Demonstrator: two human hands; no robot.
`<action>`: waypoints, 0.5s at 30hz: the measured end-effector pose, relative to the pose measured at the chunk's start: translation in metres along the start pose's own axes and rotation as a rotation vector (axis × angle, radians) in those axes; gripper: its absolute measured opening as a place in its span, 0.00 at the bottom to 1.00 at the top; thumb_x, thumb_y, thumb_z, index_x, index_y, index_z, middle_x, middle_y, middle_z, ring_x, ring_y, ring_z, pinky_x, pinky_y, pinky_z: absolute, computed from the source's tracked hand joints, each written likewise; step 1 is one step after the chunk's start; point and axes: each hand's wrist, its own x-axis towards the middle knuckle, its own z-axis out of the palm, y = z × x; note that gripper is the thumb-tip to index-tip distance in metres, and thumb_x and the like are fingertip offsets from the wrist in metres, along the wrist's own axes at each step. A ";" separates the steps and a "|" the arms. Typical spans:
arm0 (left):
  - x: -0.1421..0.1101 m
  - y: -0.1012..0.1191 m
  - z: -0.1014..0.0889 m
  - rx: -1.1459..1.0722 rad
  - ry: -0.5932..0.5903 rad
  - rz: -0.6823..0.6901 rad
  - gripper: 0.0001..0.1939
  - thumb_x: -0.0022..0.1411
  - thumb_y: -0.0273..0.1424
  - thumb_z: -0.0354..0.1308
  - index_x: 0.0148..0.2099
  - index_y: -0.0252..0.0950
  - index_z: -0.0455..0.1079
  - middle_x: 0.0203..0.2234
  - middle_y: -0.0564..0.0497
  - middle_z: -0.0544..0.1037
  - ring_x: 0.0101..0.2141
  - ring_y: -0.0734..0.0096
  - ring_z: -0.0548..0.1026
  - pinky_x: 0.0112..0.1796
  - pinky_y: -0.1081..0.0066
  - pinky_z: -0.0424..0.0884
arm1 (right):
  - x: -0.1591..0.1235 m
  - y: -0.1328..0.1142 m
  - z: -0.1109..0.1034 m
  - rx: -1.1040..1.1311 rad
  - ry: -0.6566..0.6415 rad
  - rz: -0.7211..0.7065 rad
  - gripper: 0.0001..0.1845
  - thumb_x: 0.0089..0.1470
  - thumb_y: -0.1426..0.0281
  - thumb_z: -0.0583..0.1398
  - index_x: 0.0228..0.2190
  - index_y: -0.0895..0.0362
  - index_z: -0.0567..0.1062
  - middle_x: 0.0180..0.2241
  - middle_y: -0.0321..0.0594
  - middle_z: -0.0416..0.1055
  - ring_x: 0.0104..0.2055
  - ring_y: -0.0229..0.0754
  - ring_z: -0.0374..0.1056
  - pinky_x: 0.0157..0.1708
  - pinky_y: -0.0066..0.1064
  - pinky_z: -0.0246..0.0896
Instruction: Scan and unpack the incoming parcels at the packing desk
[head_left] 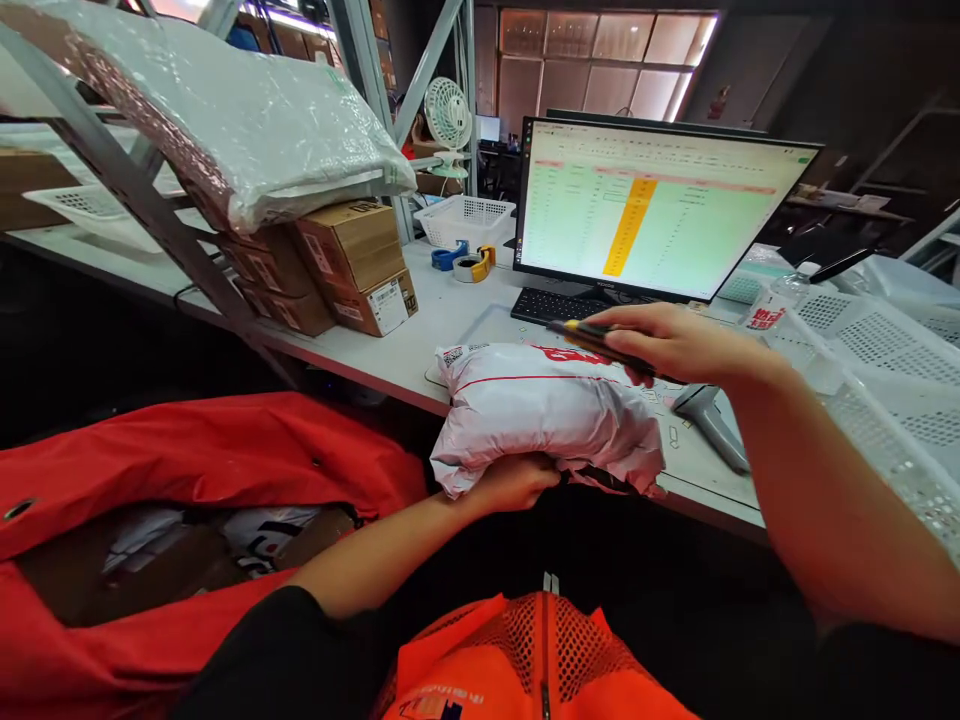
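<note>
Two hands: the left hand (514,482) is under the parcel at the front edge of the counter (469,325); the right hand (679,345) is above the parcel, well apart from the left one.
Parcel: one white plastic mailer (544,415) with red print, soft and bulging, sits partly over that edge. It is not possible to tell how much of its weight is on the hand.
Fingers: the left fingers (517,490) curl under the mailer and hold it, partly hidden. The right fingers (637,350) are closed around a slim black-and-yellow tool (592,338), perhaps a marker, but its tip is hidden.
Work in hand: the tool is held just above the mailer's top, and contact cannot be told. Both hands are engaged with the mailer at this moment.
Edges: the counter's front edge runs below the mailer, and a grey handheld barcode scanner (709,425) lies just beside the mailer's right end.
Room: a stretch of counter lies between the mailer and a black keyboard (551,305). A red bag (202,450) with parcels inside is at the left, below the counter.
Further: cardboard boxes (352,270), tape rolls (472,266), a white basket (465,222) and a monitor (660,205) with a spreadsheet stand behind. White mesh crates (885,370) are at the right.
</note>
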 end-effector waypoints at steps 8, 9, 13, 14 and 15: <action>0.000 -0.003 0.010 -0.065 -0.035 -0.029 0.08 0.60 0.18 0.61 0.36 0.36 0.74 0.34 0.47 0.81 0.37 0.58 0.79 0.36 0.66 0.69 | 0.037 -0.056 0.024 -0.403 -0.388 -0.028 0.22 0.66 0.67 0.56 0.55 0.54 0.83 0.25 0.34 0.77 0.19 0.34 0.65 0.26 0.27 0.61; 0.000 -0.003 0.010 -0.078 -0.032 -0.026 0.08 0.60 0.17 0.61 0.36 0.36 0.74 0.34 0.47 0.81 0.37 0.59 0.79 0.37 0.67 0.69 | 0.020 -0.047 0.016 -0.420 -0.374 -0.023 0.23 0.66 0.65 0.56 0.56 0.53 0.83 0.28 0.35 0.80 0.21 0.35 0.67 0.28 0.27 0.63; 0.002 -0.006 0.006 -0.118 -0.016 -0.032 0.08 0.62 0.18 0.61 0.37 0.36 0.75 0.36 0.47 0.82 0.40 0.59 0.80 0.38 0.68 0.69 | -0.061 0.012 -0.015 -0.428 -0.242 0.102 0.23 0.65 0.57 0.58 0.53 0.50 0.85 0.39 0.42 0.84 0.31 0.45 0.76 0.31 0.33 0.69; 0.002 -0.005 0.004 -0.114 -0.013 -0.043 0.07 0.63 0.18 0.61 0.38 0.36 0.75 0.36 0.47 0.82 0.40 0.59 0.80 0.38 0.68 0.69 | -0.080 0.028 -0.018 -0.411 -0.194 0.142 0.22 0.64 0.57 0.59 0.52 0.50 0.86 0.40 0.44 0.84 0.31 0.47 0.76 0.30 0.34 0.70; 0.002 -0.003 0.000 -0.103 -0.015 -0.057 0.07 0.64 0.19 0.60 0.39 0.36 0.76 0.36 0.47 0.82 0.40 0.59 0.80 0.38 0.68 0.69 | -0.096 0.042 -0.017 -0.389 -0.130 0.176 0.22 0.64 0.56 0.60 0.52 0.50 0.86 0.38 0.45 0.84 0.29 0.47 0.76 0.29 0.35 0.70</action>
